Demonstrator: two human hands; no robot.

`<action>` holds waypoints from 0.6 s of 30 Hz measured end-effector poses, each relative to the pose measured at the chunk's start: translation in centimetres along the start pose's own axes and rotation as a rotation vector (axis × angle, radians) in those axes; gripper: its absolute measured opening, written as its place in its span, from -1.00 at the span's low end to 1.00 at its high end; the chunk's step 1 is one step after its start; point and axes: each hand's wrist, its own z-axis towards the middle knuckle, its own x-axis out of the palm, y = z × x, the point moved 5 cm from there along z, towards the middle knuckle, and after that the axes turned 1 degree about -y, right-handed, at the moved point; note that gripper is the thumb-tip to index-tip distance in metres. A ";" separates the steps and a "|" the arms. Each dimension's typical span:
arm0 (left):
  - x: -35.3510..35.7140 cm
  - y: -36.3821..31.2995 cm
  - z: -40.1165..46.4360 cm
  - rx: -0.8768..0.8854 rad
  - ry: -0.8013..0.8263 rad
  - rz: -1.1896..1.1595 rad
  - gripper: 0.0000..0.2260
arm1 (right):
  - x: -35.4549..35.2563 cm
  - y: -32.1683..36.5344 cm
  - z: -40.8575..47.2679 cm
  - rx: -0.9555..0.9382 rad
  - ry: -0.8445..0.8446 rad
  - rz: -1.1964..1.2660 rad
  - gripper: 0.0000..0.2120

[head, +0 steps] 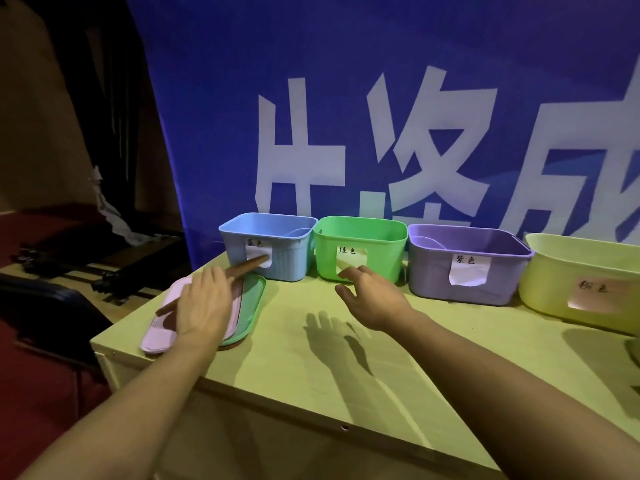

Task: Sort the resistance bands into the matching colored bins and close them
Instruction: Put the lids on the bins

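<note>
Head view: left hand (204,303) grips a brown lid (247,265) over the lid stack (251,306) at the surface's (311,358) left edge; right hand (372,299) hovers, fingers released, before the green bin (360,247) (bins open along the far edge).

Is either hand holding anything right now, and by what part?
The left hand grips a brown lid near its middle, lifting it off the lid stack. The right hand is open and holds nothing, hovering before the green bin.

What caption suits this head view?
Left hand lifts a lid from the stack; right hand hovers before the green bin.
</note>
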 end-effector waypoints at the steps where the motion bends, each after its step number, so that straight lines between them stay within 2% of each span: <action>1: -0.3 0.5 0.6 0.012 -0.044 0.002 -0.85 | -0.4 -0.2 -0.1 -0.004 -0.010 -0.001 -0.56; 4: -3.0 1.6 2.4 0.050 -0.207 -0.098 -0.85 | -1.5 -1.0 -0.1 -0.004 -0.041 0.014 -0.56; 6: -5.0 1.6 3.1 0.046 -0.255 -0.232 -0.83 | -2.0 -1.8 0.0 0.012 -0.055 0.058 -0.54; 10: -6.5 -0.4 4.1 -0.046 -0.163 -0.642 -0.77 | -3.7 -2.9 0.1 0.069 -0.107 0.362 -0.32; 14: -7.7 -5.0 5.0 0.002 -0.077 -0.973 -0.80 | -6.6 -5.5 -0.5 0.173 -0.136 0.750 -0.08; 16: -8.6 -8.0 5.4 0.025 -0.019 -1.051 -0.80 | -8.1 -7.4 -1.6 0.207 -0.118 0.912 -0.19; 18: -9.5 -11.2 5.8 0.047 0.011 -1.120 -0.81 | -9.8 -9.6 -2.7 0.213 -0.179 0.939 -0.45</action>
